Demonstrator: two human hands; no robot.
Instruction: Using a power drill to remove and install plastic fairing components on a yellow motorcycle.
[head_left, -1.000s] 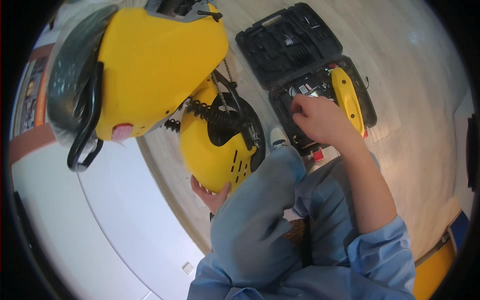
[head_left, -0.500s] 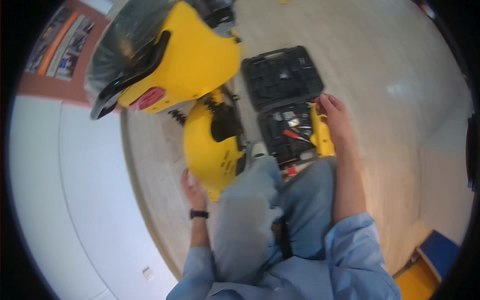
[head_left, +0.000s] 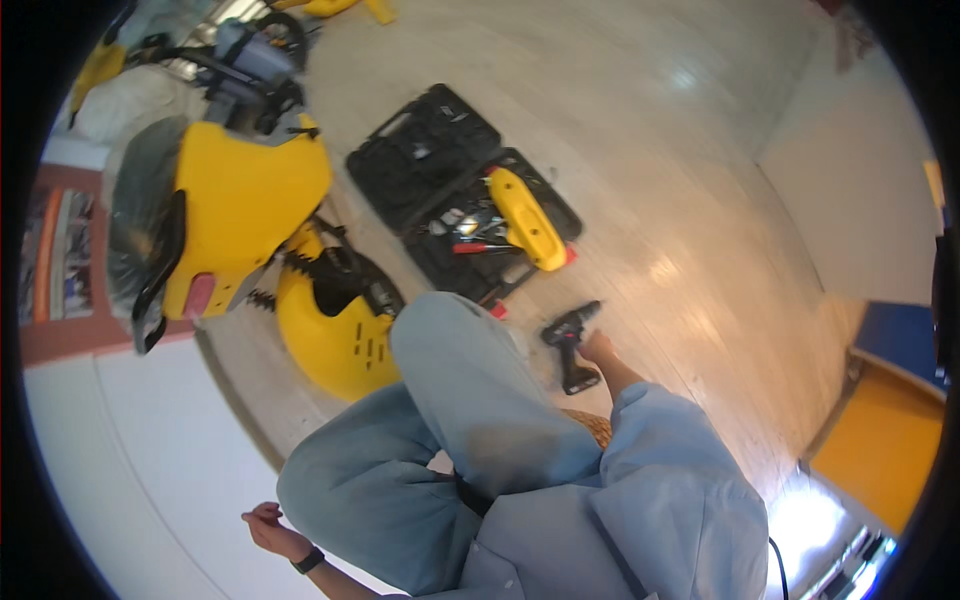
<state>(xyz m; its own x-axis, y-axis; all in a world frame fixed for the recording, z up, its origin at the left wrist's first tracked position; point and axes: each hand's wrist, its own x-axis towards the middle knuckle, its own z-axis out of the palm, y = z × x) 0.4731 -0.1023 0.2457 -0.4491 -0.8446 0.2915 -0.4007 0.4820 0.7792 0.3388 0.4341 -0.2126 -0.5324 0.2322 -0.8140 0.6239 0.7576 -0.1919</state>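
Note:
My right hand point(head_left: 597, 347) is at a black cordless drill point(head_left: 570, 345), against the side of its grip. Its fingers are mostly hidden, so whether they wrap the grip does not show. My left hand point(head_left: 272, 530), with a dark band on the wrist, is beside my left knee. Its fingers are curled together, and what they hold, if anything, is too small to make out. Past my knees lies an opened black tool case point(head_left: 425, 150). A long yellow plastic cover point(head_left: 527, 220) rests across it, beside a red-handled screwdriver point(head_left: 483, 248) and small loose items.
Left of my knees stands a yellow machine body point(head_left: 235, 190) with a dark bumper bar and a rounded yellow fender point(head_left: 310, 350). A white wall panel point(head_left: 150, 450) runs along the left. A blue and orange piece of furniture point(head_left: 880, 420) stands at right.
My right hand has left the yellow cover and come back to the drill. My left hand has moved off the yellow fender to beside my knee. The view has shifted to the right.

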